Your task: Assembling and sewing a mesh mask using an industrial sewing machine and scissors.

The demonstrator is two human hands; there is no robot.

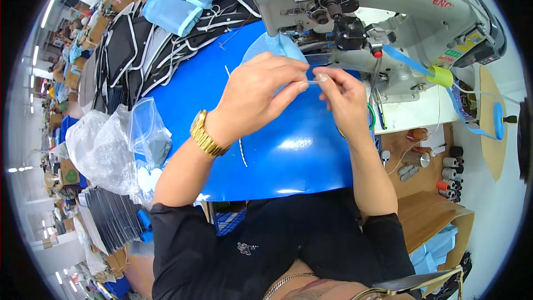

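My left hand [259, 94] and my right hand [340, 98] are raised in the middle of the view, both closed on a thin, pale strand [313, 81] stretched between their fingertips. Just beyond them, a light blue mesh piece [265, 46] lies at the sewing machine [411, 11], partly hidden by my left hand. Green-handled scissors [371, 115] show beside my right wrist, mostly hidden. A white cord [242, 154] runs over the blue work surface [288, 161] under my left hand and forearm.
Black pieces with white edging [125, 55] and light blue items [172, 14] are piled at back left. Clear plastic bags [97, 144] lie at left. A blue tape [411, 61] hangs from the machine. Several thread spools [449, 172] and a metal cup [416, 160] stand at right.
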